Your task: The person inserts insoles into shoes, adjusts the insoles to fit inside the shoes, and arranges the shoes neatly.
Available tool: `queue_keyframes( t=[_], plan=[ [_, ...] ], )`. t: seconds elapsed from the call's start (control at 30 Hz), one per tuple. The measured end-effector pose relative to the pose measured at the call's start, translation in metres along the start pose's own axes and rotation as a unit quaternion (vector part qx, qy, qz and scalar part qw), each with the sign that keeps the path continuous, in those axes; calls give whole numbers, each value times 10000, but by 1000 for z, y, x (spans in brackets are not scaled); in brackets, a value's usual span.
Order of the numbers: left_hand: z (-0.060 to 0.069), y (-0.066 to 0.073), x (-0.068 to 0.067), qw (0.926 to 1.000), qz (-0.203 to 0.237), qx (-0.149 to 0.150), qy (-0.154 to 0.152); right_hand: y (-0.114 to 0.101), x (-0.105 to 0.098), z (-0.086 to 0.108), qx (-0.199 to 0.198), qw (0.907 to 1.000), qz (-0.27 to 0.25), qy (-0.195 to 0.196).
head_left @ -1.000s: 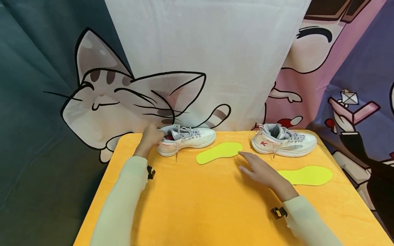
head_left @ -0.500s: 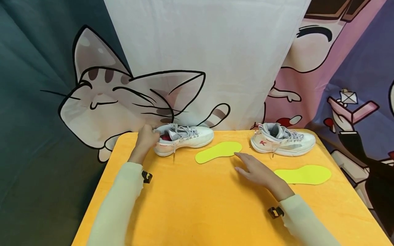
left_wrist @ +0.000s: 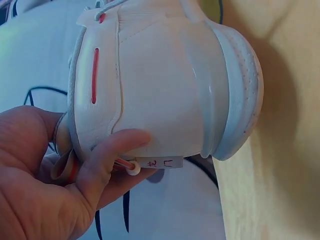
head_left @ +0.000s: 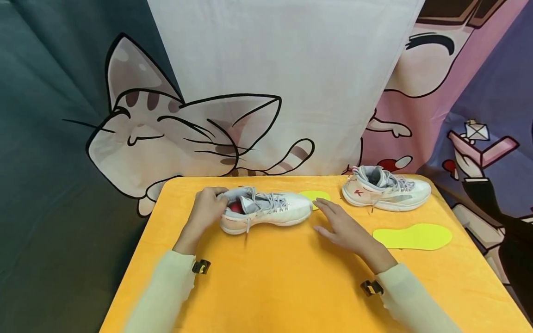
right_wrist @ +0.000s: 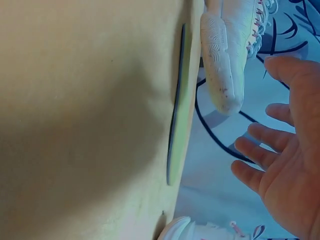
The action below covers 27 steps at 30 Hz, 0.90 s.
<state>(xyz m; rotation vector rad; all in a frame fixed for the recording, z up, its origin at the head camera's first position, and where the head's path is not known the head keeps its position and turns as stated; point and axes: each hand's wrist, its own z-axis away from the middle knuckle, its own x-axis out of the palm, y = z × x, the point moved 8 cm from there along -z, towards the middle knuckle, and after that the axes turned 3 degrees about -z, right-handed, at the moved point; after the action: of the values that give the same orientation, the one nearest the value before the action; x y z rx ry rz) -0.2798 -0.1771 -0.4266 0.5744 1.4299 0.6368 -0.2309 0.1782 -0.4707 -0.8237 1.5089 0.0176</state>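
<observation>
My left hand (head_left: 206, 208) grips the heel of a white shoe (head_left: 287, 210), its toe pointing right. In the left wrist view the thumb of the left hand (left_wrist: 75, 175) presses the side of the shoe (left_wrist: 160, 85) beside a small tag (left_wrist: 167, 162) at the heel. The shoe covers part of a yellow insole (head_left: 316, 194). My right hand (head_left: 343, 231) hovers near the toe with spread fingers, holding nothing. In the right wrist view the right hand (right_wrist: 290, 150) is apart from the shoe (right_wrist: 227, 65) and the insole (right_wrist: 182, 120).
A second white shoe (head_left: 387, 192) stands at the back right of the yellow table (head_left: 270, 282). In front of it lies another yellow insole (head_left: 412, 237). A printed cloth (head_left: 266, 51) hangs behind the table's back edge.
My left hand has brought the left shoe forward and to the right, and it now overlaps the nearer part of the insole behind it. The right hand has barely moved.
</observation>
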Motion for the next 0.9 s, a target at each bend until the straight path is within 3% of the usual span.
queue_keyframes(
  t=[0.27, 0.43, 0.57, 0.77, 0.9],
  plan=[
    [26, 11, 20, 9996, 231, 35, -132, -18, 3, 1, -452, 9989, 142, 68],
    [36, 15, 31, 9992, 308, 47, -268, -26, 8, 2, -950, 9946, 343, 224],
    [39, 17, 37, 9992, 261, 119, -262, -28, 16, 2, -1209, 9915, 454, 184],
    [39, 15, 42, 9994, 119, 157, -298, -26, 24, 2, -1236, 9911, 498, 60],
    [34, 19, 42, 9981, -165, 367, -467, -25, 26, 2, -1290, 9902, 526, 134]
  ],
)
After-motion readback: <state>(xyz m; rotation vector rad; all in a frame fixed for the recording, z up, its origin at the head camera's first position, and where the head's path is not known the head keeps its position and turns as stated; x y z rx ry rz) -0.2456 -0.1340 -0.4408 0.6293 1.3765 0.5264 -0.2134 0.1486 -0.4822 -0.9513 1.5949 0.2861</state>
